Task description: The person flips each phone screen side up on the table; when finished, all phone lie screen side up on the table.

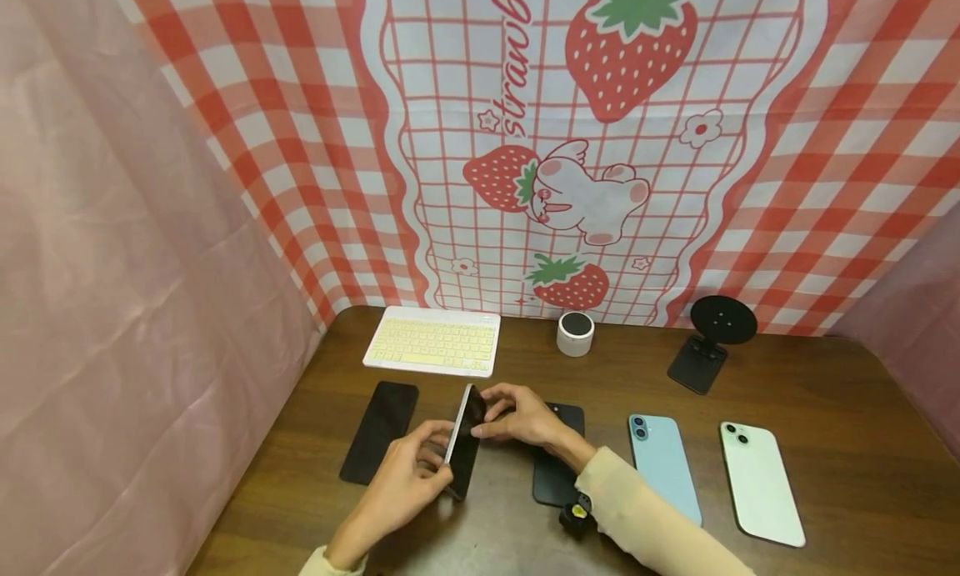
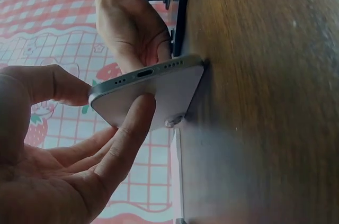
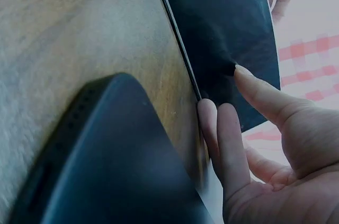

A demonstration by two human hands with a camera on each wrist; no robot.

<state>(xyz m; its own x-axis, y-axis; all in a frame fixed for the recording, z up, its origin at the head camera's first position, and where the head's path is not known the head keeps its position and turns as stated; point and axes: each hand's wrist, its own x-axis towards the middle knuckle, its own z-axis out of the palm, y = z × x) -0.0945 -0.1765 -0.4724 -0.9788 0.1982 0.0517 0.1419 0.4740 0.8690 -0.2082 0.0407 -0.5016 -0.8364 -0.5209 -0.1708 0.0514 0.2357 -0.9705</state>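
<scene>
A smartphone [image 1: 467,447] stands tilted on its long edge on the table, its dark screen turned to the right. My left hand [image 1: 401,484] pinches its near end; in the left wrist view the thumb is at the upper edge and a finger lies against the pale back [image 2: 177,89], near the charging port [image 2: 144,73]. Toward the far end, my right hand [image 1: 525,418] holds the same phone; the right wrist view shows the thumb on the dark screen [image 3: 217,28] and fingertips at the lower edge. Beneath the right forearm lies a dark phone [image 1: 553,476], partly covered.
Left of the hands lies a black phone [image 1: 379,433]. On the right are a light blue phone [image 1: 667,468] and a pale green phone [image 1: 763,484]. A white-and-yellow keyboard [image 1: 431,343], a small white cylinder [image 1: 575,343] and a black folding stand [image 1: 699,366] line the back.
</scene>
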